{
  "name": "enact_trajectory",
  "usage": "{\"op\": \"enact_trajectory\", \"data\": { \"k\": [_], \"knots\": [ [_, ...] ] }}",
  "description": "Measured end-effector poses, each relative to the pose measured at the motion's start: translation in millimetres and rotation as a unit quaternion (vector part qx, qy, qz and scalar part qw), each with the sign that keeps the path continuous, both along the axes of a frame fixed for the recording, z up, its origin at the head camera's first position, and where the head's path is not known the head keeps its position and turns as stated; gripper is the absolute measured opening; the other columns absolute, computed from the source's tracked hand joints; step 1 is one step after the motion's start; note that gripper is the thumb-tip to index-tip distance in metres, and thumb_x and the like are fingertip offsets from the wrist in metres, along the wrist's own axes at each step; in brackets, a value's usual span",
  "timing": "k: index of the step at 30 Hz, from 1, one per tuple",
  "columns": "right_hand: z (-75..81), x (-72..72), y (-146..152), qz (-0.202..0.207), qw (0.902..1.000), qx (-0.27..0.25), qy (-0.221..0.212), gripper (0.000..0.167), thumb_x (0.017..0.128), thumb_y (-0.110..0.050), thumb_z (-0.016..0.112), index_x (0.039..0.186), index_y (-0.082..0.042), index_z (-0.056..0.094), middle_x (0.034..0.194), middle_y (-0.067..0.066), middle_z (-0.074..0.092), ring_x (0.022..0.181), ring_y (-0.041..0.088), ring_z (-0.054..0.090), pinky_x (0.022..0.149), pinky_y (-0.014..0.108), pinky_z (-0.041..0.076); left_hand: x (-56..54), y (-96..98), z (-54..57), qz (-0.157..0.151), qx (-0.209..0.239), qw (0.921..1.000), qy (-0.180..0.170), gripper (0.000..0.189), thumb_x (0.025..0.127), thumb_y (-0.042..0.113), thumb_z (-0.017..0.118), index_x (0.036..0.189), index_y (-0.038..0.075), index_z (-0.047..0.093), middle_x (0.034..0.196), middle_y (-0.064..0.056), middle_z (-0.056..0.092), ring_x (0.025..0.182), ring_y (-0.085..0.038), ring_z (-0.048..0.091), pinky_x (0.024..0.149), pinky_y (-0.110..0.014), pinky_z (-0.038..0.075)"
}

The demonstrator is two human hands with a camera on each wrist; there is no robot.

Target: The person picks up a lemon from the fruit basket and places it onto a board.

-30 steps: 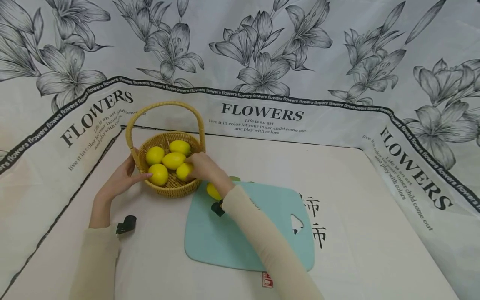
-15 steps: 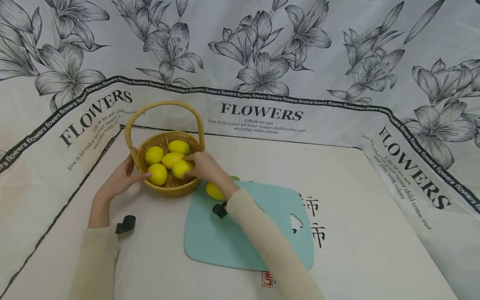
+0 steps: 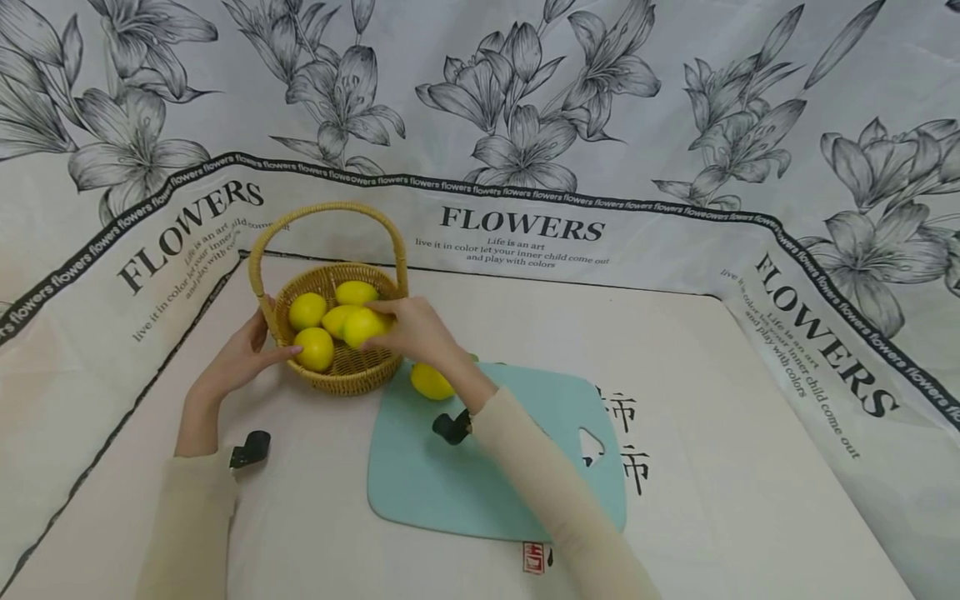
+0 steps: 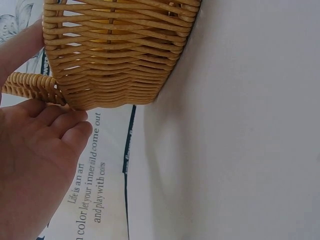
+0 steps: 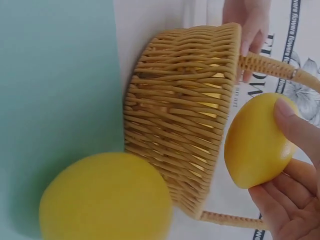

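Note:
My right hand (image 3: 420,329) pinches a yellow lemon (image 5: 260,142) between thumb and fingers, raised just above the rim of a wicker basket (image 5: 177,105). Several other lemons (image 3: 313,350) lie inside the basket. At the basket's left side, my left hand (image 3: 240,358) grips the rim, thumb over the edge and fingers on the outer wall near the handle's base (image 4: 32,86). One more lemon (image 3: 431,381) rests on the light blue cutting board (image 3: 450,483), partly under my right wrist in the head view; it shows large in the right wrist view.
The basket's tall arched handle (image 3: 330,207) rises over the fruit. The board's far-left corner lies close to the basket. Behind the white tabletop (image 3: 750,467) hangs a flower-printed cloth (image 3: 525,150). A small green thing (image 3: 474,357) peeks out behind my right wrist.
My right hand has lifted the lemon up from among the others in the basket, its wrist shifting slightly right. The left hand and the basket have stayed in place.

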State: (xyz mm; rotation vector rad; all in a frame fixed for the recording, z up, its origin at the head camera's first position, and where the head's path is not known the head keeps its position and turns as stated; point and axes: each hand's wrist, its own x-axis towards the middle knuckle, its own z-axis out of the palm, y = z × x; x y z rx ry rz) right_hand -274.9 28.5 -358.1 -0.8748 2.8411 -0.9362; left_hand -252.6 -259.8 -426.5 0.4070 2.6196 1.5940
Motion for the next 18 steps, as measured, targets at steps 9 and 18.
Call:
{"op": "enact_trajectory", "data": {
  "k": [9,18],
  "knots": [
    [3.3,8.5,15.5,-0.001,0.9998,-0.022,0.001,0.061,0.08,-0.03,0.08,0.134,-0.013,0.059,0.129,0.007,0.062,0.111,0.015,0.058,0.096,0.024,0.048,-0.5,-0.3,-0.4,0.001,-0.001,1.0,0.0,0.096,0.092,0.023,0.068,0.155,0.009,-0.003,0.16,-0.018,0.0,0.144,-0.041,0.005,0.116,-0.059,0.01],
    [4.2,15.8,37.8,0.004,0.9991,-0.039,0.017,0.061,0.079,-0.032,0.08,0.132,-0.01,0.06,0.129,0.007,0.061,0.112,0.019,0.06,0.094,0.028,0.051,-1.0,0.0,-0.6,0.0,0.001,1.0,-0.001,0.096,0.092,0.023,0.068,0.155,0.009,-0.003,0.16,-0.017,-0.001,0.144,-0.041,0.005,0.116,-0.059,0.009]
  ]
}}
